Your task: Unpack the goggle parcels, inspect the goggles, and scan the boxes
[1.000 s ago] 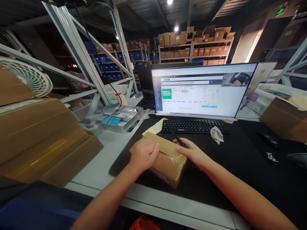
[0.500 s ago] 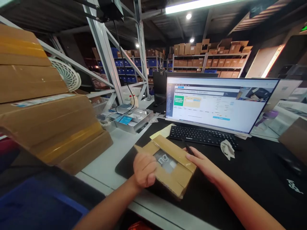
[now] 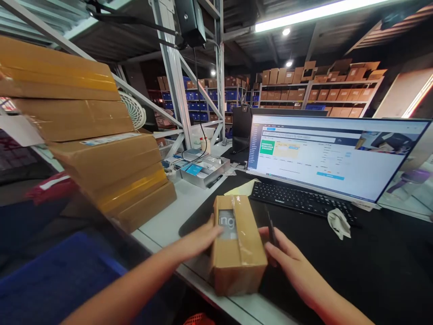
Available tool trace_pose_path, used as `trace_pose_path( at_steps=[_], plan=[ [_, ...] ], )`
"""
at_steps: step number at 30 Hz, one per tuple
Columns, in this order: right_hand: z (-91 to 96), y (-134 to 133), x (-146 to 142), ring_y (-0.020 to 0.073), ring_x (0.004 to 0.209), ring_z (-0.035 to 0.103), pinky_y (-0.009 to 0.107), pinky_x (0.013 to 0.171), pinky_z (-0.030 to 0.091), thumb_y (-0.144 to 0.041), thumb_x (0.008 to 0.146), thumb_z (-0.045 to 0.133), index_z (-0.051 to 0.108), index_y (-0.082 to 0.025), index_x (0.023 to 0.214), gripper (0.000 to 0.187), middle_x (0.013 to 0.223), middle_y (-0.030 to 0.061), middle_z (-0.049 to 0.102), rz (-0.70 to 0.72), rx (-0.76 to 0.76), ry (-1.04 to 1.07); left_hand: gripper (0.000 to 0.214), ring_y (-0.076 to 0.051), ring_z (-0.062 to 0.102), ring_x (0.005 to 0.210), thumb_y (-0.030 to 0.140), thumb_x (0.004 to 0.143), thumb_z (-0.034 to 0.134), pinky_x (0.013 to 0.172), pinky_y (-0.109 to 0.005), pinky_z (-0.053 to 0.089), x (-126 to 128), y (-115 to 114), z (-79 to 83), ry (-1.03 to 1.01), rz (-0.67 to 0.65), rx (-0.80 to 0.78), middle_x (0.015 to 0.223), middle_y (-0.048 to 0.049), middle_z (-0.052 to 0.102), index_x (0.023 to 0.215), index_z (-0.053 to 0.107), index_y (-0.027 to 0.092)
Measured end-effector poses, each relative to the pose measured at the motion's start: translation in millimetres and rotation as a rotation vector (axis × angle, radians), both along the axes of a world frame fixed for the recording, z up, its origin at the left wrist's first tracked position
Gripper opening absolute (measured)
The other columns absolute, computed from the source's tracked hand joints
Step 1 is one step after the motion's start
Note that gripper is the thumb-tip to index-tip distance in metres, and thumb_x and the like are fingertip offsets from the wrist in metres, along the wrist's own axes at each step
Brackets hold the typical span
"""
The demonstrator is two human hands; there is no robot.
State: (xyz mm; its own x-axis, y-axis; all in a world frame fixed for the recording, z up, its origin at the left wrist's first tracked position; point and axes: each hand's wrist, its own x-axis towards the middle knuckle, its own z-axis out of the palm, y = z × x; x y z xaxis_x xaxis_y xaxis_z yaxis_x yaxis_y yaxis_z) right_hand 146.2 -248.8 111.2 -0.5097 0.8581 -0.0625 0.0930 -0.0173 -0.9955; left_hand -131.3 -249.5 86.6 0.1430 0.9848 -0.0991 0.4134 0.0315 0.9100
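Observation:
A small cardboard box (image 3: 241, 253), taped on top with a label showing through the tape, stands on the black desk mat (image 3: 355, 271) near the table's front edge. My left hand (image 3: 199, 241) lies against the box's left side with its fingers pressed to it. At the box's right side, my right hand (image 3: 287, 257) is closed on a thin black pen-like tool (image 3: 270, 225). The box sits between the two hands.
A tall stack of taped cardboard boxes (image 3: 101, 149) fills the left. Behind the small box are a keyboard (image 3: 301, 201), a lit monitor (image 3: 331, 153), a crumpled tissue (image 3: 338, 223), a yellow paper (image 3: 241, 187) and a metal tray (image 3: 206, 169). A blue bin (image 3: 67, 280) sits lower left.
The small box has been turned so its short end faces me and has come closer to the table edge. My left hand went from gripping its corner to lying along its side.

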Motion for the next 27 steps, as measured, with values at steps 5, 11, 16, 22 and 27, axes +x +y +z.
trace_pose_path(
  at_steps=[5,11,16,22,27],
  plan=[
    [0.8,-1.7,-6.9,0.0173,0.077,0.057,0.03,0.066,0.043,-0.056,0.084,0.067,0.067,-0.019,0.116,0.048,0.103,0.009,0.068,0.183,-0.019,0.064,0.049,-0.027,0.072,0.086,0.043,0.072,0.064,0.074,-0.034,0.056,-25.4,18.9,61.2,0.12,-0.136,-0.263,0.101,-0.0082,0.077,0.112,0.069,0.015],
    [23.5,20.6,27.4,0.0186,0.077,0.058,0.035,0.072,0.049,-0.059,0.096,0.049,0.066,-0.02,0.128,0.053,0.11,0.0109,0.07,0.027,0.301,-0.092,0.034,-0.02,0.065,0.074,0.042,0.074,0.071,0.064,-0.025,0.048,-25.9,65.4,104.8,0.271,-0.385,-0.124,0.089,-0.0009,0.076,0.099,0.079,0.021],
    [36.4,39.4,55.1,0.0283,0.119,0.061,0.046,0.106,0.045,-0.048,0.101,0.047,0.066,-0.022,0.132,0.044,0.129,0.0114,0.067,0.025,0.618,-0.481,0.027,-0.022,0.067,0.073,0.037,0.071,0.075,0.066,-0.029,0.05,2.4,105.9,110.5,0.384,-0.57,-0.093,0.088,-0.0019,0.078,0.092,0.081,0.021],
    [41.8,41.6,62.7,0.0253,0.109,0.066,0.038,0.097,0.049,-0.038,0.099,0.056,0.068,-0.024,0.131,0.037,0.122,0.0081,0.072,0.211,0.668,-0.636,0.043,-0.031,0.053,0.132,0.036,0.084,0.068,0.112,-0.043,0.036,21.0,83.9,104.6,0.549,-0.366,0.349,0.142,-0.0078,0.062,0.126,0.069,0.024],
    [47.3,38.0,60.6,0.0202,0.09,0.067,0.031,0.079,0.048,-0.036,0.099,0.057,0.07,-0.028,0.13,0.034,0.104,0.0051,0.073,0.323,0.716,-0.642,0.033,-0.027,0.066,0.099,0.047,0.098,0.05,0.086,-0.038,0.048,12.6,27.0,81.0,0.777,-0.125,0.609,0.105,-0.0083,0.074,0.104,0.071,0.022]
  ],
)
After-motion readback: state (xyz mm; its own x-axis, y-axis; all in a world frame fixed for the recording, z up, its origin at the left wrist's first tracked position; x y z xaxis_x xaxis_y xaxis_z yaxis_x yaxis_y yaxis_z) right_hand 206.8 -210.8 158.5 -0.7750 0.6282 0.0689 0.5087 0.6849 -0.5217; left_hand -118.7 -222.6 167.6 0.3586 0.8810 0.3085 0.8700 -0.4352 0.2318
